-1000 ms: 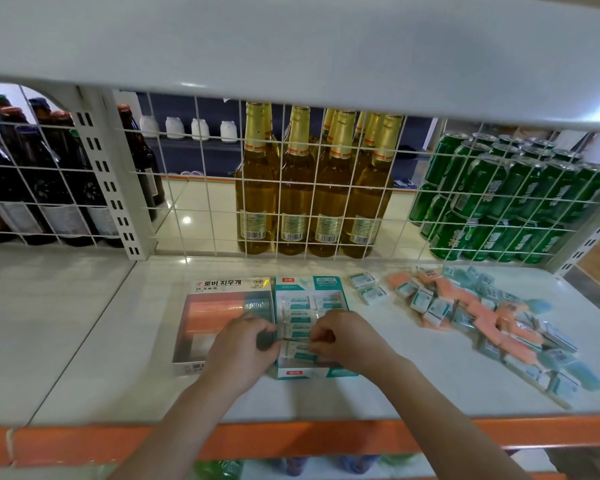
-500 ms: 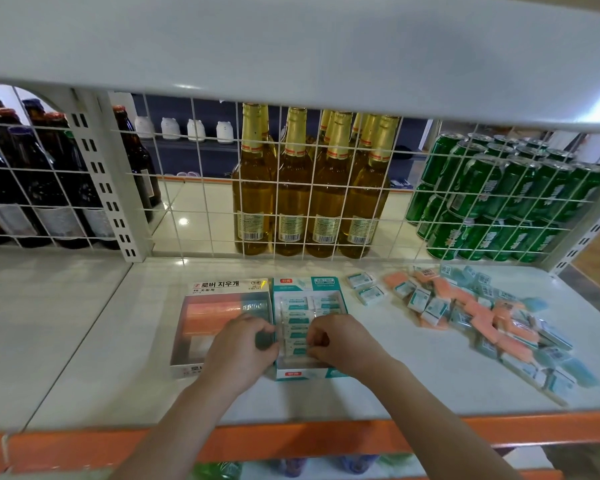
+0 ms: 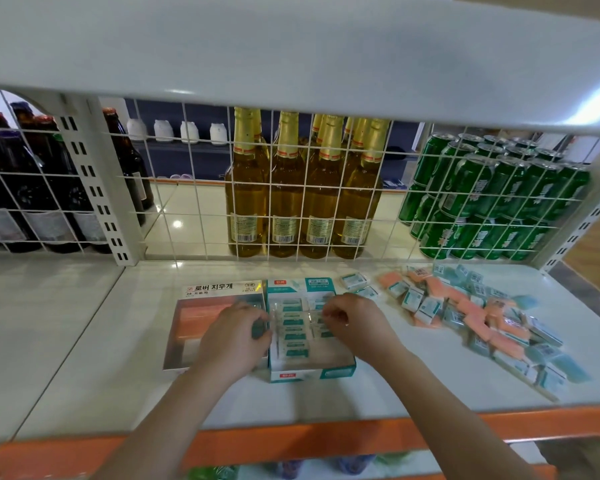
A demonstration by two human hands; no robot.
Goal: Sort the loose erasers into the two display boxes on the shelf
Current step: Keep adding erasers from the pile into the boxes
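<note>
Now our left hand [image 3: 234,336] and right hand [image 3: 352,323] curl over the teal box [image 3: 312,374]; grip unclear, and nudged rows of erasers [image 3: 293,336] could jumble.

Glossy white shelf [image 3: 84,341], wire-mesh back [image 3: 194,188]

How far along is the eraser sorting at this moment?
Early stage. Done: the teal box holds rows of teal-wrapped erasers. In hand: left hand and right hand work over them. Left: the loose pile; the orange box looks nearly empty.
</note>
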